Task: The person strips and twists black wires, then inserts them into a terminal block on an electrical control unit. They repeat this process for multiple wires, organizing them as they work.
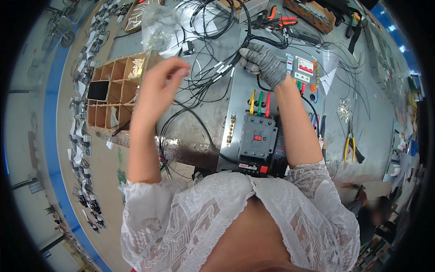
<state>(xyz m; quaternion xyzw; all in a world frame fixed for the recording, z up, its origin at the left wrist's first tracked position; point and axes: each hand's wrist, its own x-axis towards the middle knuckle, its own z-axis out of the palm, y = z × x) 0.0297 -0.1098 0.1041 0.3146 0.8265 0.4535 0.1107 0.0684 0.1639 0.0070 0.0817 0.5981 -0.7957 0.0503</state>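
Observation:
My right hand (263,64), in a striped grey glove, is closed around a bundle of black wires (222,68) with white marker sleeves on several ends. Bare, my left hand (164,84) hovers to the left of the bundle, fingers loosely bent and apart, with nothing visible in it. Below the right hand lies a metal mounting plate (232,97). It carries a dark grey contactor (257,136) with yellow, green and red sleeved leads on top. A white circuit breaker (302,68) sits on the plate just right of the glove.
A divided cardboard box (118,97) stands left of my left forearm. Plastic bags (159,31) and orange-handled pliers (287,21) lie at the back. Yellow-handled pliers (349,145) rest on the right of the metal table (362,113). Another person (374,215) is at lower right.

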